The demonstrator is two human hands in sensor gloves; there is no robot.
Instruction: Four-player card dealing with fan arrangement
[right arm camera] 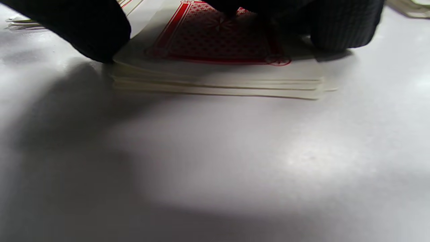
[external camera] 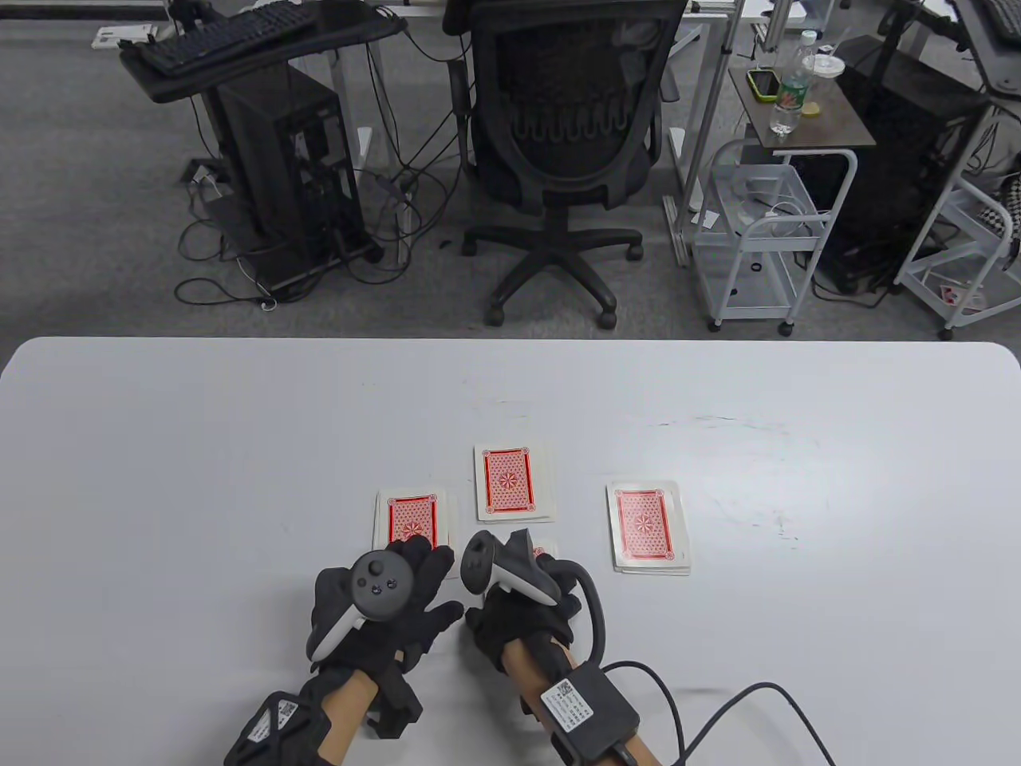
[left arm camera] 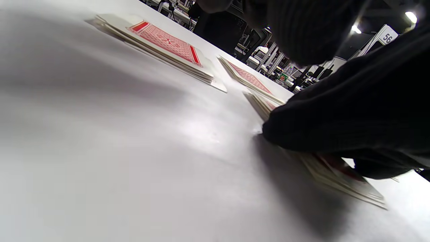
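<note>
Four piles of red-backed cards lie on the white table (external camera: 239, 447): a left pile (external camera: 411, 517), a far pile (external camera: 510, 483), a right pile (external camera: 648, 527) and a near pile (external camera: 543, 550). My right hand (external camera: 530, 558) covers most of the near pile. In the right wrist view the near pile (right arm camera: 218, 77) sits between my thumb (right arm camera: 84, 30) at its left corner and a finger (right arm camera: 346, 23) at its right side. My left hand (external camera: 415, 570) lies flat with fingers spread, its fingertips at the left pile's near edge. The left wrist view shows the left pile (left arm camera: 168, 43) and a black glove over the near pile (left arm camera: 339, 181).
Beyond the table's far edge stand a black office chair (external camera: 562, 152), a computer tower (external camera: 287, 167) with cables, and a white cart (external camera: 758, 231). A cable (external camera: 718, 710) trails from my right wrist across the table's near right part.
</note>
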